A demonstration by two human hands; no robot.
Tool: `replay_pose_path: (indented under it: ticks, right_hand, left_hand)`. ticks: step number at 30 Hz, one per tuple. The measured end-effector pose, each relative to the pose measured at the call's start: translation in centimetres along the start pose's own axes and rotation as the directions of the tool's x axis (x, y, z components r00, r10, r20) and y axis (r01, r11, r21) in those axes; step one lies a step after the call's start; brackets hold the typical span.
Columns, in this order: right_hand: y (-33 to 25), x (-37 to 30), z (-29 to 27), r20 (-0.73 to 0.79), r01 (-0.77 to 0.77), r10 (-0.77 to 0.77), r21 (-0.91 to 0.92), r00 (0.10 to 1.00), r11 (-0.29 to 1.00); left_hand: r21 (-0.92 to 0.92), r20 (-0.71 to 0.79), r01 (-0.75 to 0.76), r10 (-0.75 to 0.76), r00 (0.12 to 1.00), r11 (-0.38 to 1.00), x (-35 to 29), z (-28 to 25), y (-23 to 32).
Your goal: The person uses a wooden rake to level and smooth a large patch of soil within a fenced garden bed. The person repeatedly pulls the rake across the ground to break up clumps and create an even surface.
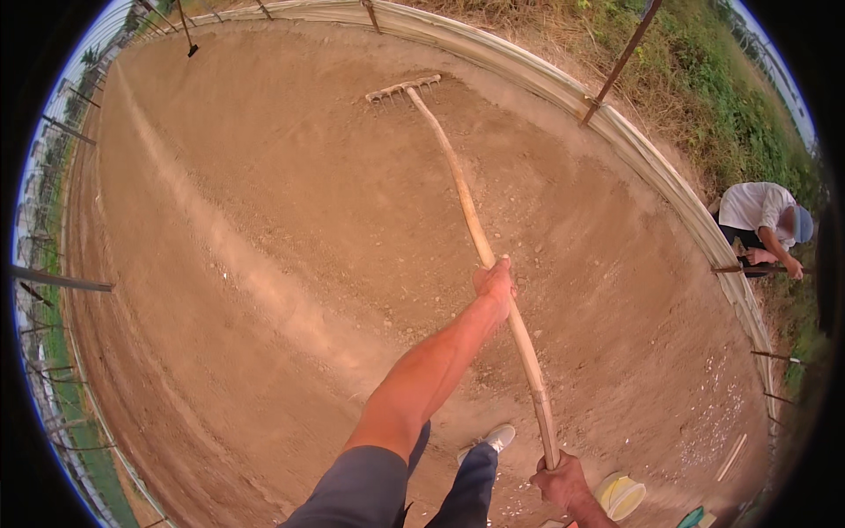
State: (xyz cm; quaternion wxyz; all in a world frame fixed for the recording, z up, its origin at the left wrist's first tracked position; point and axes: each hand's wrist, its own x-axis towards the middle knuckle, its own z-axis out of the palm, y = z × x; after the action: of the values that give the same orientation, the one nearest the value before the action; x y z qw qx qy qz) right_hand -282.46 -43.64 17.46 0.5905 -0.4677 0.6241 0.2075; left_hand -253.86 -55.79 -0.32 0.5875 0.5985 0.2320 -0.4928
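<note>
A long wooden rake (467,211) stretches away from me across bare brown soil. Its toothed head (403,89) rests on the ground at the far end, tines down. Partway along the slightly crooked handle, my left hand (495,280) is closed around the wood, with the arm reaching forward. Close to my body, my right hand (562,481) grips the handle's near end. Both sets of fingers are wrapped round the shaft.
A yellowish bucket (620,495) stands right of my right hand, near a thin stick (731,458). Rolled pale sheeting (651,163) with metal posts borders the soil. Beyond it, a person (762,224) bends over at right. A dark-headed tool (192,50) stands far left.
</note>
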Motion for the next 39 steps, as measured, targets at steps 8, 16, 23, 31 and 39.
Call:
replay_pose_path:
  ticks: [8,16,23,31,39]
  right_hand:
    - [-4.3,5.3,13.7,0.107,0.246,-0.279,0.248,0.954,0.937]
    - [-15.0,8.3,16.5,0.142,0.299,-0.381,0.4,0.914,0.866]
    - [-23.6,5.9,12.6,0.386,-0.038,-0.303,0.668,0.871,0.744]
    - [-20.6,2.7,3.0,0.415,-0.073,-0.418,0.775,0.808,0.628]
    - [-10.1,-1.4,-5.0,0.321,-0.047,-0.334,0.779,0.886,0.625]
  left_hand:
    - [0.27,-0.218,-0.141,0.203,0.955,0.952,4.7,-11.8,8.8]
    - [0.015,0.052,-0.147,0.146,0.988,0.989,1.7,-12.8,13.0]
    - [0.054,0.202,-0.306,0.29,0.936,0.95,-2.2,-9.5,15.4]
    - [0.176,0.327,-0.396,0.326,0.887,0.901,-5.3,-2.3,13.2]
    - [0.225,0.26,-0.325,0.265,0.929,0.918,-6.5,3.5,4.8]
